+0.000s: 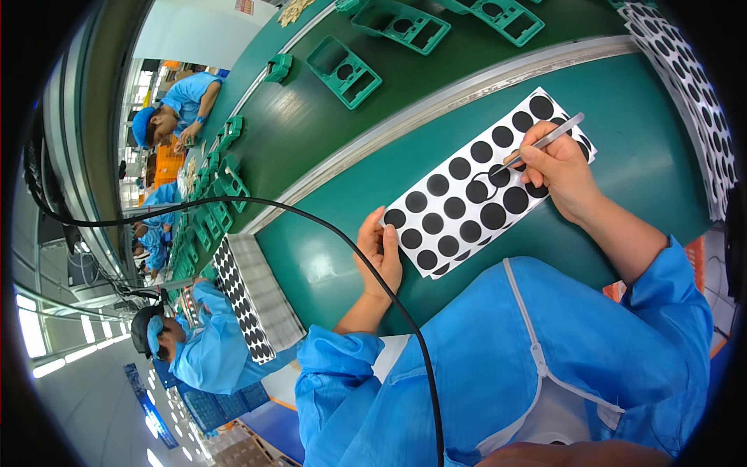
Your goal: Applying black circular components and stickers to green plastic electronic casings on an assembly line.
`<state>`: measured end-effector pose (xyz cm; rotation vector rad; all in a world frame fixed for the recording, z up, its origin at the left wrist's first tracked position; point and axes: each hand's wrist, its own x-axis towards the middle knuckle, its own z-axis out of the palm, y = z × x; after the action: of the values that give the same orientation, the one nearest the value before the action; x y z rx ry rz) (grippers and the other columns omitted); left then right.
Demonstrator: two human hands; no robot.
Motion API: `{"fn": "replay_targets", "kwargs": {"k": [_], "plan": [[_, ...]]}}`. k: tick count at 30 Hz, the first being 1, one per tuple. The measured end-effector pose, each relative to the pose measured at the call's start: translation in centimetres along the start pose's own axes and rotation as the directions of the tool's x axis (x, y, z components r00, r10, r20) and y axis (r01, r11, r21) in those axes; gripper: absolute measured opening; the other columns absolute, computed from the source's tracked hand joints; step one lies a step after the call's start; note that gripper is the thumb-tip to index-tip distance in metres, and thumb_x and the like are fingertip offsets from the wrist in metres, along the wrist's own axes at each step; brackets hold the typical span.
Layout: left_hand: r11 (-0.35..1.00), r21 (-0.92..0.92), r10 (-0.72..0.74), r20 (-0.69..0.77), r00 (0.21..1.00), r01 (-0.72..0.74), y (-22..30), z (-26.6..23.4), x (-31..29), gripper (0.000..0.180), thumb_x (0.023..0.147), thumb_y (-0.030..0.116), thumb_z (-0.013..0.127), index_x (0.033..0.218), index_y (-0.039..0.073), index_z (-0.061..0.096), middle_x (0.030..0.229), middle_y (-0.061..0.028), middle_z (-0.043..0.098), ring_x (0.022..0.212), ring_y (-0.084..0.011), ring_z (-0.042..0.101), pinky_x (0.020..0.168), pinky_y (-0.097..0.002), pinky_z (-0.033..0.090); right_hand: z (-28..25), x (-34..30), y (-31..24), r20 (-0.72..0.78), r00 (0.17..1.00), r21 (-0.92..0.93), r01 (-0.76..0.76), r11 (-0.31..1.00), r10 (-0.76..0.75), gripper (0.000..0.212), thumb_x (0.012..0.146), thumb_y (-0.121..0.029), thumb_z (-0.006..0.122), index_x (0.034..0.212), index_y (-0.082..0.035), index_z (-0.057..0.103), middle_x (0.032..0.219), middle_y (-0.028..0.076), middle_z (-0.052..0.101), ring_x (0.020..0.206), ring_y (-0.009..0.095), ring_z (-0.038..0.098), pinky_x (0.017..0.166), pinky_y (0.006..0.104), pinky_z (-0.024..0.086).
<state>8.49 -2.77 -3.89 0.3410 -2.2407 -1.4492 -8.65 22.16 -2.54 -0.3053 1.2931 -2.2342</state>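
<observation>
A white sheet (465,180) with rows of round black stickers lies tilted across the green worktop. My left hand (381,257) pinches its left edge between thumb and fingers. Over the sheet's right part, my right hand (559,165) is closed on metal tweezers (562,129) held like a pen. Their tips point down and left at the stickers near the sheet's middle. By the tips, a thin black ring (484,185) shows against white; whether the tweezers grip it I cannot tell. My right fingers cover some stickers.
Stacks of similar sheets stand at the left (268,300) and far right (685,93). Beyond a metal rail (436,109), green plastic housings (342,71) sit on a dark green belt. A black cable (342,233) crosses the view before my left hand. Co-workers in blue line the left side.
</observation>
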Motion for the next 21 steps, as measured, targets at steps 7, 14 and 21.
{"fn": "replay_targets", "kwargs": {"k": [7, 14, 21], "plan": [[0.997, 0.081, -0.006, 0.043, 0.999, 0.003, 0.4, -0.2, 0.4, 0.022, 0.085, 0.004, 0.055, 0.106, 0.004, 0.061, 0.076, 0.0006, 0.055, 0.065, -0.0072, 0.047, 0.058, -0.0213, 0.039, -0.3, 0.1, 0.4, -0.003, 1.000, -0.018, -0.010, 1.000, 0.010, 0.008, 0.088, -0.011, 0.055, 0.089, -0.005, 0.049, 0.078, 0.007, 0.059, 0.054, 0.003, 0.046, 0.059, 0.0188, 0.045], [0.990, 0.006, -0.143, 0.151, 0.978, 0.144, 0.1, -0.7, 0.7, 0.039, 0.080, 0.001, 0.057, 0.119, 0.004, 0.056, 0.092, -0.0016, 0.059, 0.067, -0.0056, 0.044, 0.063, -0.0189, 0.040, 0.0, 0.0, 0.1, -0.004, 1.000, -0.022, -0.020, 1.000, 0.020, 0.009, 0.088, -0.012, 0.054, 0.090, -0.006, 0.047, 0.081, 0.008, 0.059, 0.054, 0.003, 0.044, 0.061, 0.0193, 0.045], [0.967, -0.049, -0.243, 0.132, 0.961, 0.251, 0.4, -0.4, 0.8, 0.039, 0.083, 0.001, 0.057, 0.122, 0.004, 0.054, 0.086, 0.0014, 0.058, 0.067, -0.0038, 0.045, 0.065, -0.0181, 0.041, -0.5, 0.1, 0.7, 0.007, 1.000, -0.023, -0.004, 1.000, 0.005, 0.009, 0.088, -0.012, 0.054, 0.090, -0.006, 0.048, 0.078, 0.006, 0.056, 0.054, 0.003, 0.044, 0.061, 0.0201, 0.046]]}}
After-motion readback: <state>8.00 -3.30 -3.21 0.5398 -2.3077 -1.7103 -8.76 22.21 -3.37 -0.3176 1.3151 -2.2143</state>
